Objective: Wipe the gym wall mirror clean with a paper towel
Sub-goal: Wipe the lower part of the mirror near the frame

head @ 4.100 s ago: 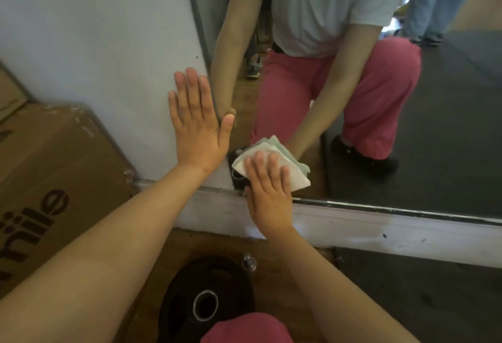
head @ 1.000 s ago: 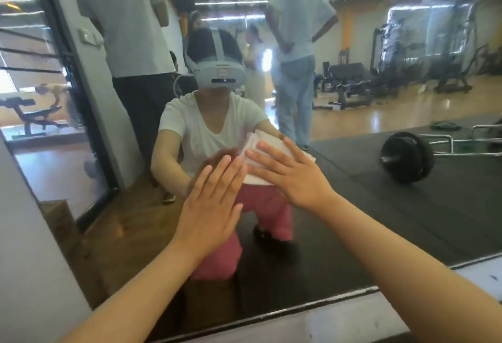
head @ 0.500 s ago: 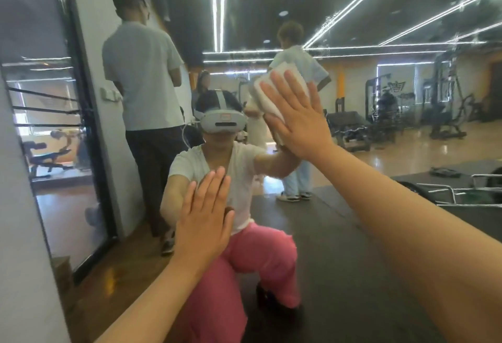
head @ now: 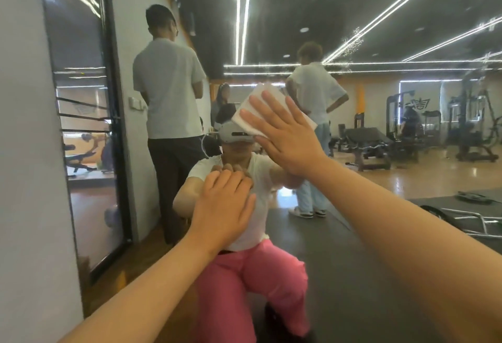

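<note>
Right hand (head: 288, 141) is flat and spread wide, not clutching anything, just palm and straight fingers pressing a folded white paper towel (head: 252, 102) onto the mirror (head: 380, 274). The towel sits up high on the glass, about level with the reflected headset (head: 236, 134), and its corners stick out past the fingertips at the top and on both sides.

Left hand (head: 222, 206) is lower and to the left, also up against the glass. Its fingers are curled under at the tips and it's not holding anything that I can see. Its reflection meets it right at the knuckles.

Everything else is basically reflection. You get the person crouching in a white tee and pink trousers (head: 252, 288), both arms reaching forward. Behind them there are two people standing with their backs turned, one on the left (head: 171, 98) and one nearer the middle (head: 315, 92), both in light shirts. Someone with dark hair is partly hidden between them. There's a black-framed door (head: 87, 125) on the left and a weight bench (head: 366, 141) and machines (head: 475, 130) off to the right on the wood floor, plus dark matting up front and long light strips (head: 241, 11) across the ceiling. Plain grey wall (head: 21, 152) runs down the left, beside the mirror's edge.
</note>
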